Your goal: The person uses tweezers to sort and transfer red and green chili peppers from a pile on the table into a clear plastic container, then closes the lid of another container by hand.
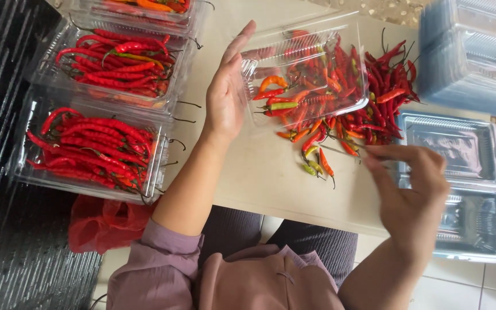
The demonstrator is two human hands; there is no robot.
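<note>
Left hand (225, 95), open and flat, props a clear plastic box (302, 72) by its left wall, upper centre of frame; box tilted over the chili pile (368, 92) on the table (259, 172), a few chilies inside. Right hand (411, 183), lower right, fingers pinched together, apparently on a chili stem; too blurred to be sure. Box looks light, thin, springy and likely slick; best held at the rim or corners. Chilies light, waxy, bruise easily: lift by stems. Filled boxes (87, 146) at left, empty box (454, 143) at right.
</note>
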